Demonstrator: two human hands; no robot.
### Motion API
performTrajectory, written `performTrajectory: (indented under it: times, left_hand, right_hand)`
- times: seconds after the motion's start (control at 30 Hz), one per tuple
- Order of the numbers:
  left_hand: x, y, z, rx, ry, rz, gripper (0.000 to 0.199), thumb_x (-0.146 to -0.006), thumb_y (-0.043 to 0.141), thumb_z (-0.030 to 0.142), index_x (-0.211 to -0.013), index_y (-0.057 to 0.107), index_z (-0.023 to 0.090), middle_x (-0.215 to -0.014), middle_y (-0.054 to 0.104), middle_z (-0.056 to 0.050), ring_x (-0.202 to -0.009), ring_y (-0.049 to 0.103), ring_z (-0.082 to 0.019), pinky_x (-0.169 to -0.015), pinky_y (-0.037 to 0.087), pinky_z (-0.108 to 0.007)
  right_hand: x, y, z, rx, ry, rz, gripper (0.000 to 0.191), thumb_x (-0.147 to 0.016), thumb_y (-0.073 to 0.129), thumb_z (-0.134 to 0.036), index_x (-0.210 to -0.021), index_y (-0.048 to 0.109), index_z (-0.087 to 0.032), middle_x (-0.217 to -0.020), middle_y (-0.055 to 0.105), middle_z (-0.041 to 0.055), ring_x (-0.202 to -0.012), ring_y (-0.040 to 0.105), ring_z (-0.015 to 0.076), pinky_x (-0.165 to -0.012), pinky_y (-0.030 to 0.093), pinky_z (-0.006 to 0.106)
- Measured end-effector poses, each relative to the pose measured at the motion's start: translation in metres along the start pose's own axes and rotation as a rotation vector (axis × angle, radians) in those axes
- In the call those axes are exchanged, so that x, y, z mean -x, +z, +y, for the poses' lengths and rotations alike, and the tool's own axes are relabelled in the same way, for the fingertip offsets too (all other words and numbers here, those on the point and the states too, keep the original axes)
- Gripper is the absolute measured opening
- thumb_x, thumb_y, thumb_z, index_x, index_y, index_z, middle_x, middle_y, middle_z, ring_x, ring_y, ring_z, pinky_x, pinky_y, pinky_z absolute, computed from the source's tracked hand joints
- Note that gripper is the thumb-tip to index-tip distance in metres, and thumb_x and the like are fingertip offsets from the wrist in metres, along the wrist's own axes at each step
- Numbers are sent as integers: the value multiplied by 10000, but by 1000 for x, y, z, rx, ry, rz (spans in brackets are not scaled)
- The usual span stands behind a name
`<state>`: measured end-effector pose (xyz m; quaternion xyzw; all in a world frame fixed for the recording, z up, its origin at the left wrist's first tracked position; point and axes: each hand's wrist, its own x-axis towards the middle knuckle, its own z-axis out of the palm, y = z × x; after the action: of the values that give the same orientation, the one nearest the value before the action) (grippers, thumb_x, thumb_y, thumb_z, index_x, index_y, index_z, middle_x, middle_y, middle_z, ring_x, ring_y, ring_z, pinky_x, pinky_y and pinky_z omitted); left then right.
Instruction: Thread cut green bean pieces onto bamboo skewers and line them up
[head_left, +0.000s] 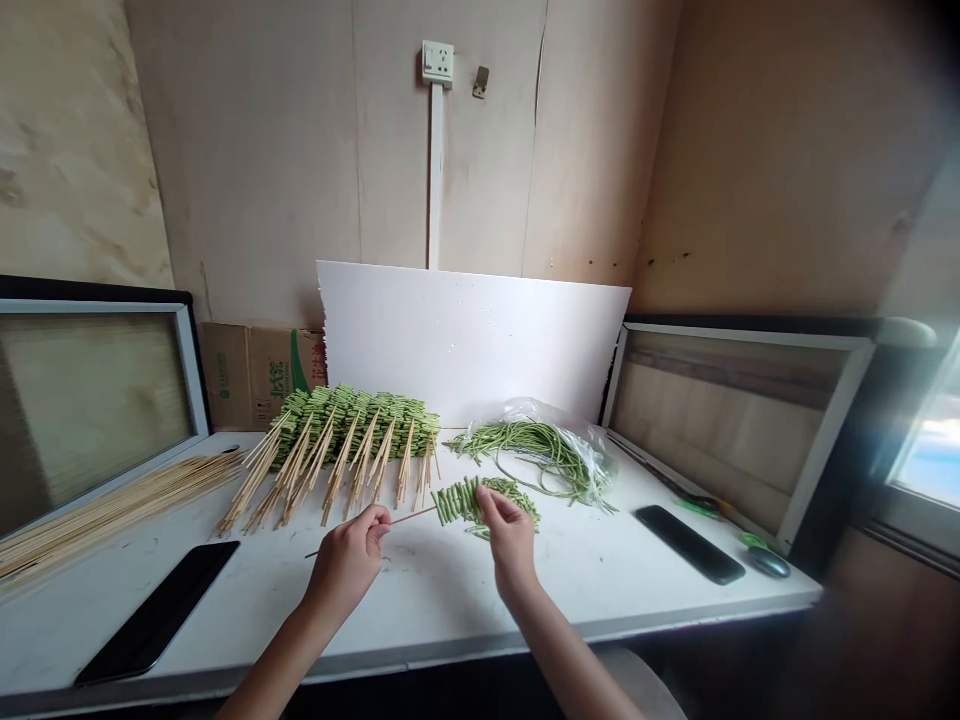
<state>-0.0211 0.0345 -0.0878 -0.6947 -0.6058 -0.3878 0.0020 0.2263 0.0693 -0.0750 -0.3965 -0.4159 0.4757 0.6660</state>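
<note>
"Green bean pieces [452, 502], threaded side by side on a thin wooden skewer [412, 515]. Where are they?"

"Held above the white table [435, 590], between the two hands. The left hand [349, 555] grasps the skewer's bare part; the right hand [514, 535] pinches the far end of the row (whether it has the stick's tip too, I cannot tell)."

"And just past that?"

"A small heap of cut pieces [523, 495], partly hidden by the right hand. Farther back, long uncut beans [525, 440] lie beside and partly in a clear plastic bag [598, 460]."

"To the left?"

"Stacked loaded skewers [367, 415], bare ends toward the person, then bare sticks [142, 495] and a black phone [161, 610]."
</note>
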Motion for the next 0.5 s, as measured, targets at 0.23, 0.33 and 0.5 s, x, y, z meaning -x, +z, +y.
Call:
performTrajectory:
  times: [0.23,0.33,0.5]
  left_hand:
    - [-4,4,-15,-13,-96,-69,227,-968,407,285,-946,630,249,-774,743,-28,-773,729,-224,-653,444,-257]
    - [-8,6,-33,16,-154,-134,220,-940,406,236,-953,625,239,-805,737,-44,-867,731,-220,-672,435,-241]
    - [-16,1,-61,7,-152,-309,242,-961,337,234,-854,554,224,-673,616,0,-630,605,-171,-632,392,-223]
  right_hand:
    - [-14,-8,5,-18,95,-76,527,-746,814,-615,-1075,822,-204,-1211,768,119,-1206,655,330,-924,558,395]
    - [-41,-24,1,-11,105,-70,580,-818,715,-657,-1150,786,-187,-1234,756,147,-1225,655,325,-885,577,390]
    - [-129,-73,-1,428,25,67,481,-845,653,-507,-1183,755,-180,-1172,778,140,-1069,721,288,-786,596,363]
